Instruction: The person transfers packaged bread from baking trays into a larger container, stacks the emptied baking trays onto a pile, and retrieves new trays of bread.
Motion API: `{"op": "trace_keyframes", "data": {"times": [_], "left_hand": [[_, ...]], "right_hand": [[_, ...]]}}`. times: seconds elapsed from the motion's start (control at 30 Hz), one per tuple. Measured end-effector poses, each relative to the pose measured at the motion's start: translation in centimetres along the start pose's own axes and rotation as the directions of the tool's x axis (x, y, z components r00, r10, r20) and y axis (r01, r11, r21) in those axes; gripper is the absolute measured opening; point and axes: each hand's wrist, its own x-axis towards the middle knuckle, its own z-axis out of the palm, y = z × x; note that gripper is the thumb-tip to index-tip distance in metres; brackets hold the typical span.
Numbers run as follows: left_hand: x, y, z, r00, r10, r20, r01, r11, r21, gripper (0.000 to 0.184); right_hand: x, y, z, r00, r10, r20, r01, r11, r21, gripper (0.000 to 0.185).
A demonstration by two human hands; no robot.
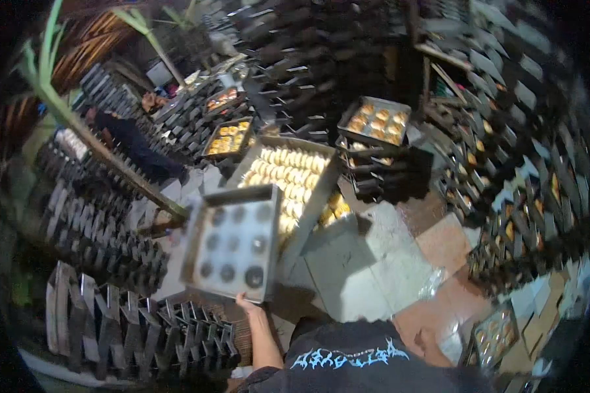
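Observation:
My left hand [245, 302] grips the near edge of a square metal tray [232, 242]. The tray holds no pastries and shows rows of dark round marks. It is tilted toward me and overlaps a large deep box [288, 177] packed with rows of pale, curved pastries. Low at the right, my right hand [429, 342] is near my dark shirt, dim and blurred, so its fingers cannot be made out. Yellow pastries [337, 208] show beside the box's right side.
A tray of browned pastries [377, 123] tops a stack at the back. Another pastry tray [228, 139] stands behind the box. Stacked metal trays [137, 327] line the left, with more [531, 223] at right. A person in dark clothes [134, 141] is at the far left.

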Motion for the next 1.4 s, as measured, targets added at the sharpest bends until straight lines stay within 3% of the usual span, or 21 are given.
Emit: {"op": "trace_keyframes", "data": {"times": [0.1, 0.13, 0.17, 0.2, 0.23, 0.27, 0.3, 0.33, 0.4, 0.47, 0.53, 0.57, 0.6, 0.67, 0.8, 0.87, 0.93, 1.0, 1.07, 1.23, 1.4], "left_hand": [[5.6, -5.8, -3.2, 0.991, 0.119, -0.055, -0.122, 0.991, -0.061, 0.034], [7.7, -8.2, -5.3, 0.988, 0.130, -0.081, -0.137, 0.986, -0.091, 0.043], [8.9, -9.4, -6.0, 0.984, 0.141, -0.110, -0.147, 0.988, -0.056, 0.051], [2.2, -5.1, -0.4, 0.987, 0.035, -0.155, -0.052, 0.993, -0.108, 0.043], [7.8, -8.8, -5.0, 0.986, -0.163, -0.042, 0.146, 0.952, -0.269, 0.048], [3.2, -4.4, -0.5, 0.981, -0.105, -0.163, 0.083, 0.988, -0.133, 0.045], [9.2, -8.9, -5.7, 0.988, -0.133, -0.076, 0.123, 0.985, -0.120, 0.050], [14.7, -12.8, -10.3, 0.987, -0.160, 0.013, 0.160, 0.982, -0.100, 0.054], [12.1, -10.6, -8.0, 0.993, -0.098, -0.072, 0.096, 0.995, -0.033, 0.053], [12.3, -9.5, -7.6, 0.988, -0.015, -0.151, 0.024, 0.998, 0.057, 0.053], [13.0, -10.7, -8.9, 0.989, -0.005, -0.148, 0.031, 0.984, 0.178, 0.050], [11.7, -9.7, -8.0, 0.995, 0.044, -0.089, -0.026, 0.982, 0.190, 0.050], [10.7, -8.6, -7.2, 0.993, 0.053, -0.104, -0.033, 0.982, 0.184, 0.050], [8.8, -6.0, -4.6, 0.981, -0.066, -0.180, 0.095, 0.983, 0.155, 0.053], [8.6, -6.4, -3.9, 0.967, 0.146, -0.209, -0.115, 0.982, 0.153, 0.051], [8.8, -6.9, -3.9, 0.938, 0.128, -0.322, -0.058, 0.974, 0.218, 0.043], [8.6, -6.9, -3.9, 0.861, 0.280, -0.425, -0.043, 0.872, 0.488, 0.036], [12.3, -10.5, -9.3, 0.785, 0.302, -0.541, 0.165, 0.739, 0.653, 0.043], [7.4, -6.0, -2.0, 0.710, 0.482, -0.513, 0.217, 0.543, 0.811, 0.051], [6.5, -5.5, 2.4, 0.530, 0.554, -0.642, 0.453, 0.454, 0.767, 0.061], [5.8, -6.2, 2.1, 0.478, 0.501, -0.721, 0.489, 0.530, 0.693, 0.078]], "right_hand": [[10.1, 6.8, 0.1, 0.956, 0.099, 0.277, -0.142, 0.980, 0.141, 0.018], [14.4, 6.8, -0.5, 0.940, -0.009, 0.340, 0.047, 0.993, -0.105, 0.016], [16.4, 1.8, 2.6, 0.929, -0.048, 0.366, 0.108, 0.984, -0.144, 0.016], [17.2, -2.9, 6.1, 0.952, -0.028, 0.306, 0.091, 0.977, -0.194, 0.018], [17.2, -6.6, 9.5, 0.972, -0.009, 0.233, 0.066, 0.969, -0.239, 0.021], [17.4, -10.2, 11.9, 0.988, 0.004, 0.152, 0.038, 0.961, -0.273, 0.023], [17.5, -13.8, 14.3, 0.997, 0.018, 0.070, 0.004, 0.953, -0.303, 0.026], [21.9, -18.4, 16.0, 0.988, -0.119, 0.095, 0.148, 0.892, -0.426, 0.028], [31.3, -26.8, 19.1, 0.912, -0.386, 0.138, 0.376, 0.650, -0.660, 0.043], [17.5, -39.7, 26.8, 0.677, -0.676, 0.291, 0.685, 0.433, -0.586, 0.053], [25.1, -46.2, 30.1, 0.605, -0.737, 0.301, 0.750, 0.402, -0.525, 0.039], [25.3, -49.0, 31.9, 0.571, -0.773, 0.275, 0.668, 0.243, -0.703, 0.037], [25.4, -51.8, 33.3, 0.754, -0.579, 0.310, 0.559, 0.317, -0.766, 0.040], [29.5, -54.9, 36.0, 0.844, -0.453, 0.287, 0.460, 0.336, -0.822, 0.046], [16.7, -59.2, 40.2, 0.822, -0.491, 0.289, 0.426, 0.191, -0.884, 0.059], [23.6, -61.4, 41.3, 0.865, -0.439, 0.244, 0.402, 0.313, -0.861, 0.058], [32.9, -63.6, 41.8, 0.861, -0.440, 0.255, 0.414, 0.316, -0.854, 0.057], [35.7, -65.4, 41.9, 0.859, -0.441, 0.260, 0.421, 0.319, -0.849, 0.056], [33.8, -67.1, 42.1, 0.774, -0.530, 0.347, 0.492, 0.158, -0.856, 0.055], [38.3, -69.1, 43.3, 0.745, -0.483, 0.459, 0.546, 0.048, -0.836, 0.060], [41.8, -68.2, 45.7, 0.744, -0.416, 0.523, 0.587, 0.031, -0.809, 0.060]]}}
